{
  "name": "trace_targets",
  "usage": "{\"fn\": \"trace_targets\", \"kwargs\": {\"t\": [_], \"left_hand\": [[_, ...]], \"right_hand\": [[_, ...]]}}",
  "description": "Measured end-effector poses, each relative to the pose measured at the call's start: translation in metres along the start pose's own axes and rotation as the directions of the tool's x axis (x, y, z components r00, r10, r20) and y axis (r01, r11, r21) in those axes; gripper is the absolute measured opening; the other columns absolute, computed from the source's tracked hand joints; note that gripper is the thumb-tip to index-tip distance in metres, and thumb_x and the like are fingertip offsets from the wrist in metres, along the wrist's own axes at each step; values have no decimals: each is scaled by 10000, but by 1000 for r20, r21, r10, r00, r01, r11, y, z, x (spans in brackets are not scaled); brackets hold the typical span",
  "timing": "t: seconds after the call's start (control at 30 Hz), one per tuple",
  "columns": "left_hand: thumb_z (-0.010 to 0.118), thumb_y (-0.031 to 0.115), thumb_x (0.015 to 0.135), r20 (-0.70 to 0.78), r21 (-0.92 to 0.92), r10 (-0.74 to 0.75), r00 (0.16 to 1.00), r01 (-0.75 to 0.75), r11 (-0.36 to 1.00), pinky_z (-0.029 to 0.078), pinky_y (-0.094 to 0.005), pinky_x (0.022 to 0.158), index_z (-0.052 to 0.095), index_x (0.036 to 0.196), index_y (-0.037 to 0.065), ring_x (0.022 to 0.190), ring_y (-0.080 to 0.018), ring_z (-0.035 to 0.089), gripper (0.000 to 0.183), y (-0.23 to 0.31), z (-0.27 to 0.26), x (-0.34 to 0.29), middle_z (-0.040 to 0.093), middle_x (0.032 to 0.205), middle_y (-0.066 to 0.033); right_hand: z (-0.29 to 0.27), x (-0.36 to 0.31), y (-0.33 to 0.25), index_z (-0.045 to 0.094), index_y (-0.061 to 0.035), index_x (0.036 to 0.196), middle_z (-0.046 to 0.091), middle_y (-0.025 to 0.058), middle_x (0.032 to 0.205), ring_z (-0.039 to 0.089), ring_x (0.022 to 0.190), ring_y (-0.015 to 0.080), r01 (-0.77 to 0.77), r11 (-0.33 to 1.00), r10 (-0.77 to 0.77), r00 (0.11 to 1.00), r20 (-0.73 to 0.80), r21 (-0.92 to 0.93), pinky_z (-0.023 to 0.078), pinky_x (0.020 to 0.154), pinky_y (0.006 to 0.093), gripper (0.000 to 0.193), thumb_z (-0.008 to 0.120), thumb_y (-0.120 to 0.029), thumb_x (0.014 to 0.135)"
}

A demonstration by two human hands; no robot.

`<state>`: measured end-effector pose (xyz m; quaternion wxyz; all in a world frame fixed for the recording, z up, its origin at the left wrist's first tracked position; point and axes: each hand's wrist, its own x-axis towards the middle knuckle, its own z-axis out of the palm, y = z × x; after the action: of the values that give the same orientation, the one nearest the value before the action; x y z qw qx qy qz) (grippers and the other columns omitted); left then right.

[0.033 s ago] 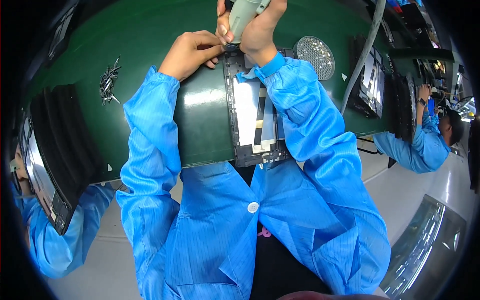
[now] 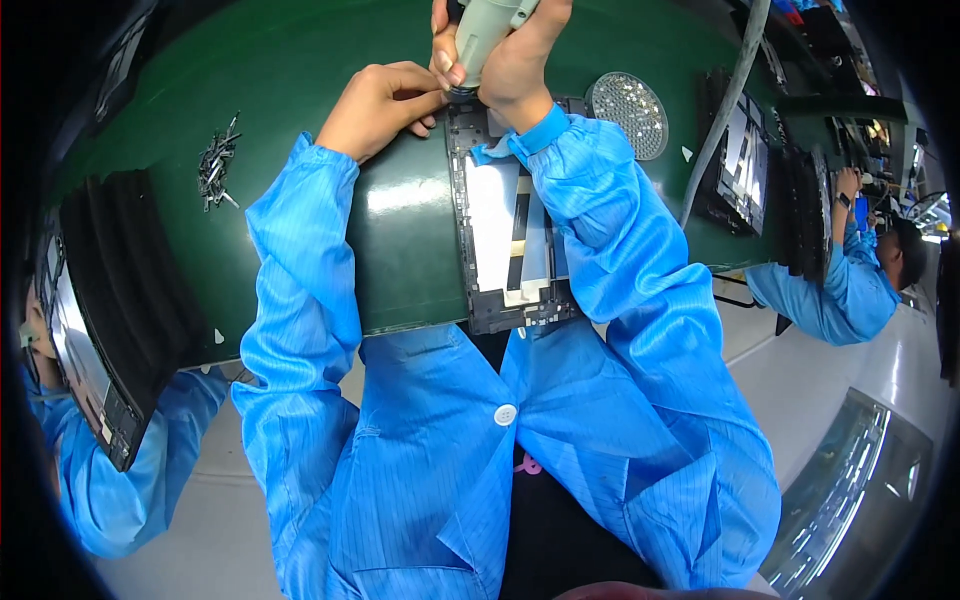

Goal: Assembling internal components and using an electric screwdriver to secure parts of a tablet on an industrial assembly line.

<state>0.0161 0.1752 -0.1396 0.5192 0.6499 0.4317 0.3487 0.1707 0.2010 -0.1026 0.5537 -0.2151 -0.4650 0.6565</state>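
My right hand (image 2: 522, 68) is wrapped round a pale green electric screwdriver (image 2: 487, 40), which points down at the far end of an opened tablet (image 2: 487, 310). The tablet lies on the green bench, its black frame and inner boards bared, with silvery panels and a dark ribbon cable in the middle. My right wrist and sleeve cover part of its far right side. Beside the screwdriver's tip, at the tablet's far left corner, my left hand (image 2: 385, 108) is closed, thumb and fingers pinched together. Whatever they hold, if anything, is hidden.
A round dimpled tray (image 2: 627, 115) with small shiny pieces sits right of the tablet. Small dark parts lie in a pile (image 2: 218, 165) at left. Black padded stacks with tablets (image 2: 90, 350) flank both sides. A grey hose (image 2: 728, 110) hangs at right; co-workers (image 2: 850, 290) sit on either side.
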Motion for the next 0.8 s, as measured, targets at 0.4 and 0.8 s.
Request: {"fn": "trace_targets", "kwargs": {"t": [0.4, 0.8], "left_hand": [[669, 53, 901, 14, 41, -25, 1000, 25, 999, 574, -260, 637, 700, 972, -89, 712, -142, 657, 162, 7, 0, -1, 651, 907, -99], [655, 61, 911, 25, 7, -108, 994, 107, 994, 578, -261, 654, 696, 957, -86, 730, -141, 657, 159, -2, -2, 0, 667, 909, -95]], "right_hand": [[8, 1, -11, 649, 71, 1006, 549, 35, 530, 493, 387, 98, -29, 1000, 29, 991, 127, 0, 389, 372, 208, 1039, 349, -901, 793], [23, -2, -11, 651, -28, 820, 589, -26, 663, 520, 546, 42, 17, 937, -22, 1000, -10, -349, 395, 464, 233, 169, 726, -159, 897]]}}
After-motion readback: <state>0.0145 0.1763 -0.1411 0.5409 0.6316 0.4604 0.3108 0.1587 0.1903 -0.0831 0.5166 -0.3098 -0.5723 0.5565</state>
